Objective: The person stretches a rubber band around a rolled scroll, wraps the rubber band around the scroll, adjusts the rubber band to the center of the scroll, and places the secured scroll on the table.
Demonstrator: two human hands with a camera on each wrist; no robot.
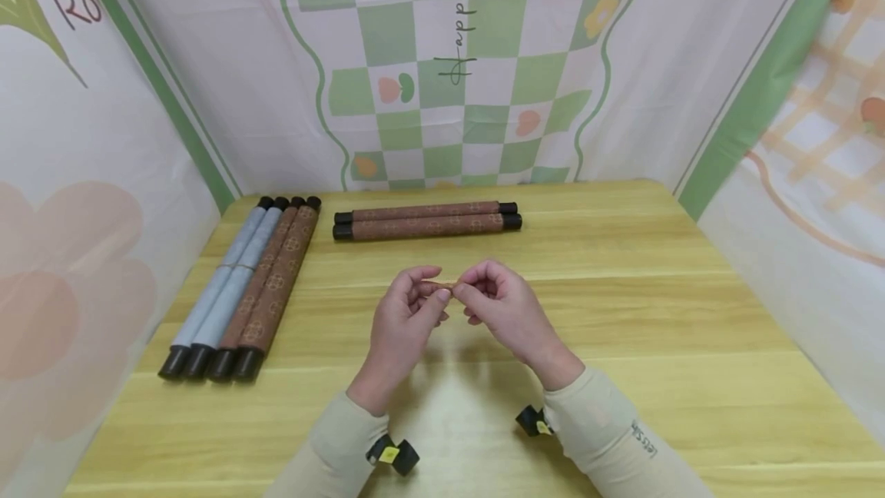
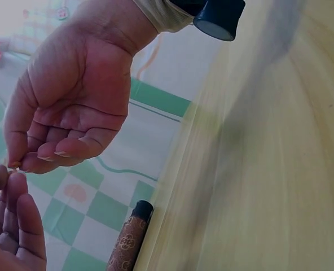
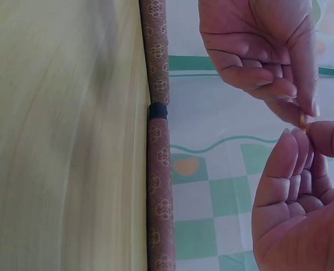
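A small orange band [image 3: 303,120] above the middle of the surface [image 1: 657,313].
Along the left edge lie two blue-grey rolls [image 1: 236,283], then two brown rolls [image 1: 274,279]; near the far edge lie two more brown rolls [image 1: 427,223]; the left hand [image 1: 406,317] pinches the band, and the right hand [image 1: 512,318] also pinches it.

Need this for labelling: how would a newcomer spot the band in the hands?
Over the table, find the left hand meeting the right hand. Pinched between them is the thin yellowish band; unlike the other band, it isn't wrapped round the grey rolls.
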